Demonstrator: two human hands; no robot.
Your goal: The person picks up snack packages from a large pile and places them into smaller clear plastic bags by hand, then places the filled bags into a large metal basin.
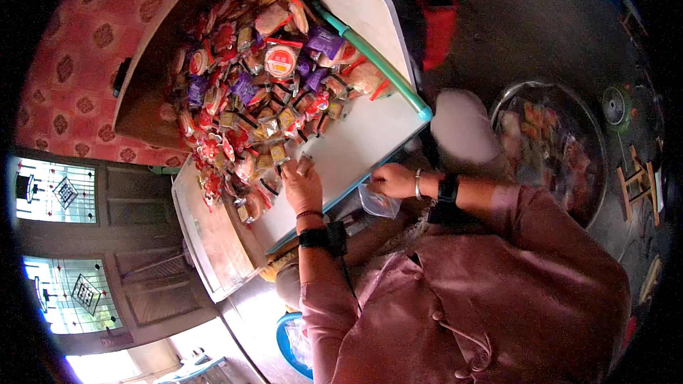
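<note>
My left hand [302,186] is over the near edge of a heap of small wrapped snacks [267,110], its fingers closed on a small brownish wrapped snack [305,164]. The heap mixes red, purple, gold and clear packets on a white tabletop [356,131]. To the right, just off the table's edge, my right hand [393,181] grips a clear plastic bag [380,203] near its top. The bag hangs below the fingers, and what is in it, if anything, is too blurred to tell.
Cardboard-like walls [146,103] back the heap. A teal pipe [384,64] runs along the table's right side. A round metal basin [601,163] with colourful packets stands on the floor at right, near a fan [614,106] and wooden stool [640,186]. A blue tub [286,345] sits low at left.
</note>
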